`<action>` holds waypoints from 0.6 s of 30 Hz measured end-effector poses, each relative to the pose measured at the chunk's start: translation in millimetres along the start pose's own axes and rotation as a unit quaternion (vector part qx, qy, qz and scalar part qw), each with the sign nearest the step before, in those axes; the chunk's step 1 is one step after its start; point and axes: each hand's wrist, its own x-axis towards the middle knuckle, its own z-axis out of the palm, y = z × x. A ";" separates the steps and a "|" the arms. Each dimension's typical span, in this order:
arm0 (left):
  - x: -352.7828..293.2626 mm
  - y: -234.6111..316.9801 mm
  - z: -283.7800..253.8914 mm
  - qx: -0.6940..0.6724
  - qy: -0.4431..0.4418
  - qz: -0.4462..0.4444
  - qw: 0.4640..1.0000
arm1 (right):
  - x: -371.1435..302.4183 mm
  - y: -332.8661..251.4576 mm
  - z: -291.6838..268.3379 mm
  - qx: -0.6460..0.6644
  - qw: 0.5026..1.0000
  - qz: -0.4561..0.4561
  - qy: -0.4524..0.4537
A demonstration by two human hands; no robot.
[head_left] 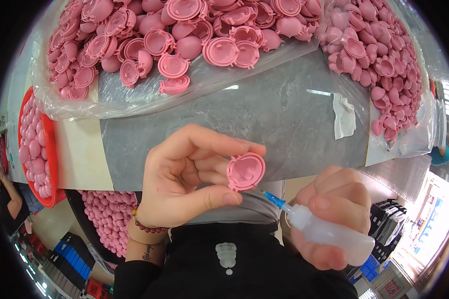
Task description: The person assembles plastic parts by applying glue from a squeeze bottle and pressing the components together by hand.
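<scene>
Between the thumb and fingers of my left hand (184, 172) is a pink plastic half shell (246, 172), its hollow side turned toward me. My right hand (332, 214) is wrapped round a translucent white squeeze bottle (336, 236), tilted so that its tip points up and to the left. The bottle has a blue dispensing tip (274, 200) with a thin needle, which ends close to the lower right rim of the shell. Whether the needle touches the rim, I cannot tell. Both hands are above the near edge of the grey tabletop (224, 112).
Pink half shells (189, 47) lie heaped on clear plastic sheeting (134, 105) at the far side, with another heap (384, 60) at the far right. A white cloth (343, 117) lies on the table. Left stand a red basin (49, 149) and a dark container of pink balls (110, 214).
</scene>
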 end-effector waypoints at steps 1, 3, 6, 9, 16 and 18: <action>0.1 0.1 0.1 0.000 0.000 0.000 1.000 | 0.4 -1.0 0.8 0.000 1.000 0.000 0.000; 0.1 -0.6 -0.1 -0.003 -0.006 -0.001 1.000 | 1.4 -2.6 2.9 0.002 1.000 0.009 -0.013; 0.6 1.2 7.9 0.000 0.072 -0.030 0.997 | 2.6 -4.4 6.4 0.011 1.000 0.019 -0.011; 0.9 3.7 10.6 -0.017 0.082 -0.042 0.996 | 3.2 -4.6 8.6 0.010 1.000 0.019 -0.006; 1.3 3.4 9.5 -0.029 0.074 -0.042 0.996 | 3.5 -4.2 8.5 0.009 1.000 0.013 -0.006; 0.9 3.4 7.8 -0.012 0.059 -0.032 0.998 | 3.3 -3.8 6.7 0.009 1.000 0.004 -0.011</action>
